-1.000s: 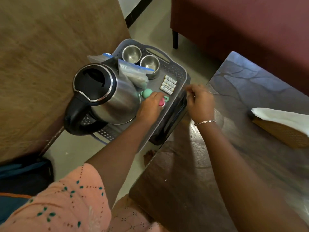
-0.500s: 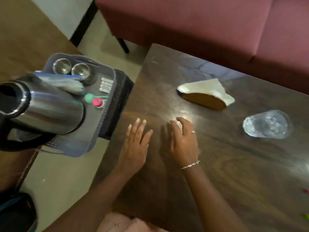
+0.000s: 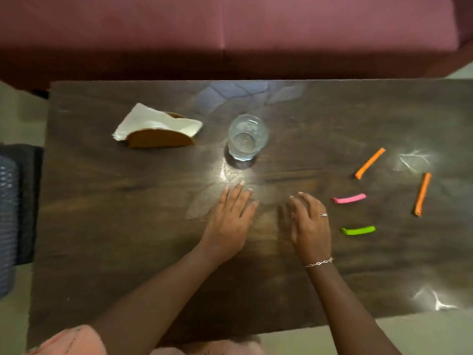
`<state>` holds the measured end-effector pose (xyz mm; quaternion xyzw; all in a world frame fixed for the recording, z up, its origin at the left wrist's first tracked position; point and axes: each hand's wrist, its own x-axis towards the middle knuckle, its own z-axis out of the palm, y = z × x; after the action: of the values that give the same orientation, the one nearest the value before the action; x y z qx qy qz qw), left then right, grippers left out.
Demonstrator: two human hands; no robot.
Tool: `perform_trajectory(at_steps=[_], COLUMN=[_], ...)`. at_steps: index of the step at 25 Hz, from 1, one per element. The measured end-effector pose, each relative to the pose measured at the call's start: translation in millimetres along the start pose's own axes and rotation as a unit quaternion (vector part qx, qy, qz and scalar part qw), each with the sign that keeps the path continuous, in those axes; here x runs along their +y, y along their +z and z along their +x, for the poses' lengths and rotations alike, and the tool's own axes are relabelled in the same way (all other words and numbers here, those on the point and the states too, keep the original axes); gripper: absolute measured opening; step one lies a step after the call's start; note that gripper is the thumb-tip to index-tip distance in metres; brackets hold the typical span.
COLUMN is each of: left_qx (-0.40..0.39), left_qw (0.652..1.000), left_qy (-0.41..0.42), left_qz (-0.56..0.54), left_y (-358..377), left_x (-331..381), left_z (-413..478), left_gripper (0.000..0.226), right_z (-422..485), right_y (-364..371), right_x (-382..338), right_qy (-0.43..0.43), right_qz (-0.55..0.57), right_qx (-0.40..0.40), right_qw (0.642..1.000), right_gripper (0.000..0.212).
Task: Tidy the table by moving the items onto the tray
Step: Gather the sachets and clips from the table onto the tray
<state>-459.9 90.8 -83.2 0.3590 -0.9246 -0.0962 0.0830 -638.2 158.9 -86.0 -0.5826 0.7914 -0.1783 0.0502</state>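
My left hand [image 3: 230, 221] and my right hand [image 3: 308, 224] hover side by side over the middle of the dark wooden table [image 3: 128, 226], fingers apart, holding nothing. A clear glass [image 3: 247, 137] stands just beyond them. Right of my right hand lie a pink clip [image 3: 349, 199] and a green clip [image 3: 358, 230]. Two orange clips lie farther right, one [image 3: 369, 163] slanted, the other [image 3: 422, 193] nearly upright in the view. A napkin holder [image 3: 160, 137] with white napkins stands at the back left. Only an edge of the grey tray [image 3: 7, 213] shows at the far left.
A maroon sofa [image 3: 230, 34] runs along the table's far side. The tray rests on a dark stand [image 3: 28, 201] off the table's left edge. Pale floor shows at the left and at the near right corner.
My view has swung right from the tray to the table. Both hands left the tray, where the left set down a pink item, and now hover over the table centre.
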Motion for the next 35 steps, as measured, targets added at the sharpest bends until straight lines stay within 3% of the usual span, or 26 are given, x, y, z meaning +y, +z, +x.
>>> perform_trajectory(at_steps=[8,12,16,19,21,25,31,35], left_qx=[-0.048,-0.071,-0.149,-0.195,-0.197,-0.123,-0.044,0.01], left_qw=[0.989,0.985,0.981,0.976,0.978,0.983,0.938,0.899], left_qy=[0.136,0.153,0.114,0.097,0.062,-0.06,-0.217,-0.319], left_qz=[-0.017,-0.043,-0.054,-0.01,-0.018,-0.124,-0.265,-0.301], left_y=[42,59,73,85,87,70,32,2], left_x=[91,122,150,161,158,131,51,-18], left_z=[97,142,174,183,180,153,73,22], left_gripper=[0.025,0.03,0.042,0.024,0.021,0.014,0.006,0.008], right_z=[-23,-39,-40,-36,-31,-25,-7,7], right_y=[-46,-42,-34,-30,-30,-32,-17,10], right_x=[146,180,184,182,179,159,90,23], right_qy=[0.164,0.095,0.022,0.012,0.031,0.055,-0.021,-0.065], right_qz=[-0.011,-0.005,-0.028,-0.034,-0.02,0.001,0.026,0.026], right_qx=[0.054,-0.014,-0.057,-0.06,-0.062,-0.033,-0.066,-0.123], right_qw=[0.985,0.995,0.998,0.998,0.997,0.998,0.997,0.99], right_gripper=[0.03,0.042,0.032,0.027,0.024,0.025,0.027,0.027])
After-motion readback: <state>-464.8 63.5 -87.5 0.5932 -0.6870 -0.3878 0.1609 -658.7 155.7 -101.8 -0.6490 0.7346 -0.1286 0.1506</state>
